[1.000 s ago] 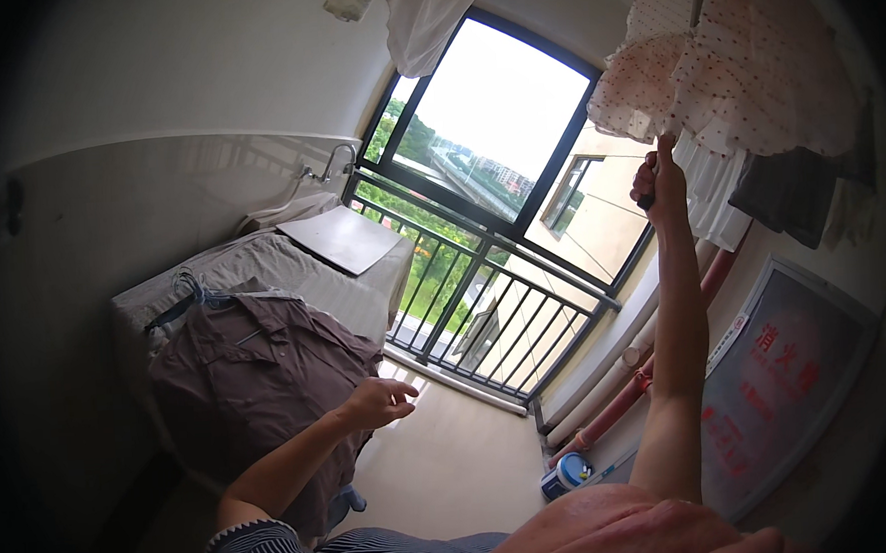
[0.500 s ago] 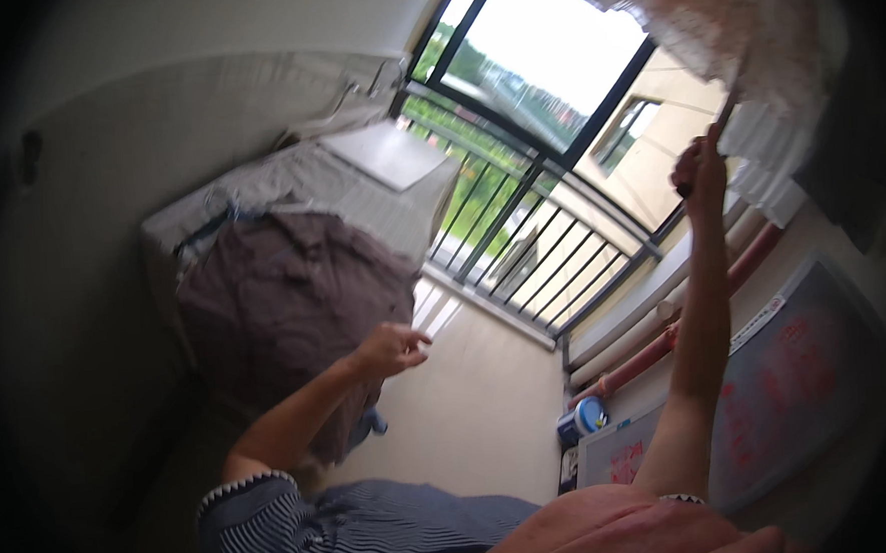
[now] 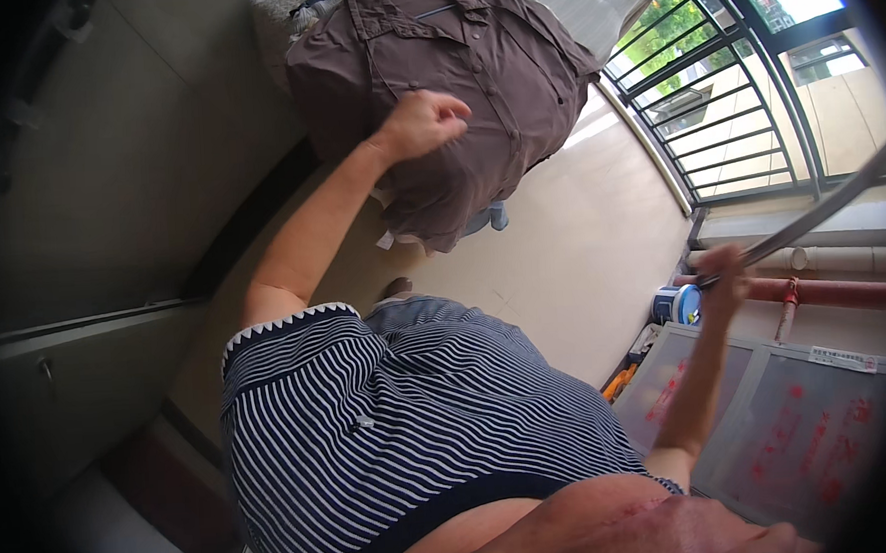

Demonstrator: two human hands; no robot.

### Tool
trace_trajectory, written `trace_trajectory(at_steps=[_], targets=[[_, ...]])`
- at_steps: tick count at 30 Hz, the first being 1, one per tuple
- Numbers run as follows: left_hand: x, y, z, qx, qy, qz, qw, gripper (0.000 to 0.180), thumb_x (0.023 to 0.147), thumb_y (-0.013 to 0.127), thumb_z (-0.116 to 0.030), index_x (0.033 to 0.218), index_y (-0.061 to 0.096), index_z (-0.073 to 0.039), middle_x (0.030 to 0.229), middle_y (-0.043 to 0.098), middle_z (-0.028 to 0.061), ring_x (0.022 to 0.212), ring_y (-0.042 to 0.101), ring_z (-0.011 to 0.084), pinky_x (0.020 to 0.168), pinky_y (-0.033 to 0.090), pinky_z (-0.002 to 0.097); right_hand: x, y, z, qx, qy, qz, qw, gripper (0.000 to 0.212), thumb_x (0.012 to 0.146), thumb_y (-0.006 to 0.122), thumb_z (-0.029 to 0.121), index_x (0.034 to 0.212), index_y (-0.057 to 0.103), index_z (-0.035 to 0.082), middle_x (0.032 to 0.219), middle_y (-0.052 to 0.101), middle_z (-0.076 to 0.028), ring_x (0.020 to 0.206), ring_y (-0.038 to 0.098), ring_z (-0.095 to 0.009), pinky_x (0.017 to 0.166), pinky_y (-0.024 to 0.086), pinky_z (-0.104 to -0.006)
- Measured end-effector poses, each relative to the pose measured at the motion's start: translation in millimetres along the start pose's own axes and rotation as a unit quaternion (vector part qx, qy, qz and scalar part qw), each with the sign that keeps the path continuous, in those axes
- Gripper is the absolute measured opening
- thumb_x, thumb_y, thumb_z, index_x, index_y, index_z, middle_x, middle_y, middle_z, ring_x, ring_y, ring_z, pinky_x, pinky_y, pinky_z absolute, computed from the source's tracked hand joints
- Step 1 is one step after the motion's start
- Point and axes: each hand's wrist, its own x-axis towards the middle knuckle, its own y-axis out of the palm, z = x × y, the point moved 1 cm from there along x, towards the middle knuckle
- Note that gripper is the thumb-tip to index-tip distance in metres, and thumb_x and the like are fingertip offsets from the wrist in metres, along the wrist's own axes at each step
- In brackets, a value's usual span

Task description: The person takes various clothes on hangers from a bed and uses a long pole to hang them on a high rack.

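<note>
My right hand [image 3: 723, 274], out at the right, is closed around one end of a long, slim grey pole [image 3: 825, 208]. The pole slants up and away toward the right edge, where its far end leaves the view. In mid-air my left hand [image 3: 420, 125] holds nothing that I can see, its fingers loosely bent and apart. Beyond and below it, a brown buttoned jacket [image 3: 453, 86] lies draped over a bulky pile. I cannot tell whether the left hand touches the cloth.
A grey-covered surface [image 3: 589, 8] stands behind the jacket. Window railings [image 3: 725, 112] run along the far right. Beneath a red pipe [image 3: 845, 290] are a blue-and-white bucket [image 3: 676, 304] and grey framed panels [image 3: 801, 408] with red marks. A pale cabinet door [image 3: 89, 395] is at left.
My right hand has come down from high up near a hanging pinkish, ruffled cloth, bringing the pole along. The view has tilted downward, and that cloth is out of sight. My left hand remains raised.
</note>
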Motion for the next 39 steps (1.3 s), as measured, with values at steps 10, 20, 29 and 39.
trace_trajectory(at_steps=[10, 20, 29, 39], targets=[[93.8, -138.1, 63.5, 0.464, -0.029, -0.399, 0.790, 0.016, 0.074, 0.054, -0.019, 0.086, 0.065, -0.018, 0.088, 0.059, 0.0072, 0.086, 0.055, 0.0266, 0.073, 0.046, 0.0403, -31.5, 88.6, -33.6, 0.102, 0.182, -0.021, 0.978, 0.020, 0.083, 0.057, 0.013, 0.066, 0.046, 0.011, 0.046, 0.036, 0.005, 0.035, 0.031, -0.002, 0.032, 0.023, -0.0182], [129.7, -179.2, 77.3, 0.463, -0.287, -0.249, 0.801, 0.027, 0.074, 0.055, -0.023, 0.097, 0.063, -0.012, 0.105, 0.059, 0.0124, 0.098, 0.056, 0.0297, 0.083, 0.044, 0.0410, -42.0, 89.9, -1.5, 0.207, 0.170, -0.023, 0.963, 0.029, 0.084, 0.051, 0.007, 0.060, 0.037, 0.011, 0.045, 0.032, 0.002, 0.034, 0.028, -0.005, 0.031, 0.022, -0.0184], [128.0, -171.6, 78.3, 0.543, -0.216, -0.265, 0.767, 0.022, 0.075, 0.053, -0.019, 0.092, 0.063, -0.010, 0.101, 0.059, 0.0098, 0.096, 0.054, 0.0289, 0.082, 0.042, 0.0444, -55.3, 97.6, -22.5, 0.229, 0.138, 0.047, 0.962, 0.027, 0.083, 0.048, 0.003, 0.060, 0.035, 0.008, 0.050, 0.035, -0.001, 0.042, 0.034, -0.010, 0.041, 0.031, -0.0241], [115.1, -160.0, 50.4, 0.477, 0.015, -0.410, 0.777, 0.014, 0.079, 0.051, -0.019, 0.088, 0.059, -0.013, 0.090, 0.058, 0.0079, 0.080, 0.057, 0.0287, 0.067, 0.047, 0.0404, -120.4, 76.9, -81.0, 0.174, 0.239, -0.019, 0.955, 0.015, 0.080, 0.058, 0.006, 0.068, 0.048, 0.007, 0.051, 0.042, 0.002, 0.040, 0.036, -0.005, 0.037, 0.029, -0.0196]])
